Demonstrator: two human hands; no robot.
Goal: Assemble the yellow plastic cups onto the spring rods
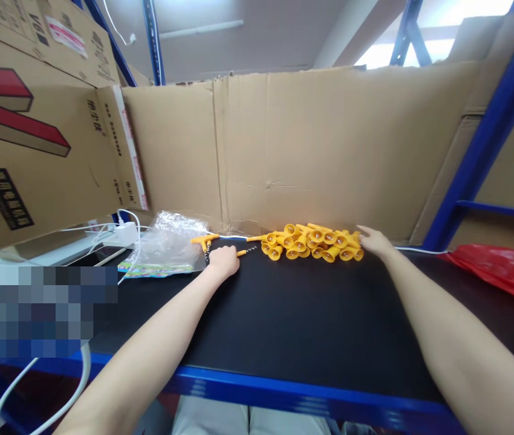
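A pile of several small yellow plastic parts (312,241) lies at the back of the black worktop (311,326), against a cardboard wall. My right hand (375,243) rests at the pile's right end, fingers stretched toward it and touching the nearest pieces. My left hand (223,261) is closed in a loose fist to the left of the pile. It grips a yellow T-shaped tool (204,240) whose dark coiled shaft runs into the fist. A thin spring with a yellow tip (246,251) pokes out on the right side of the fist.
A crumpled clear plastic bag (169,241) lies left of my left hand. Further left are a white charger with cables (121,232) and a blurred patch. A red plastic bag (502,272) sits at the right. Cardboard sheets (329,145) and blue shelf posts (488,145) close the back.
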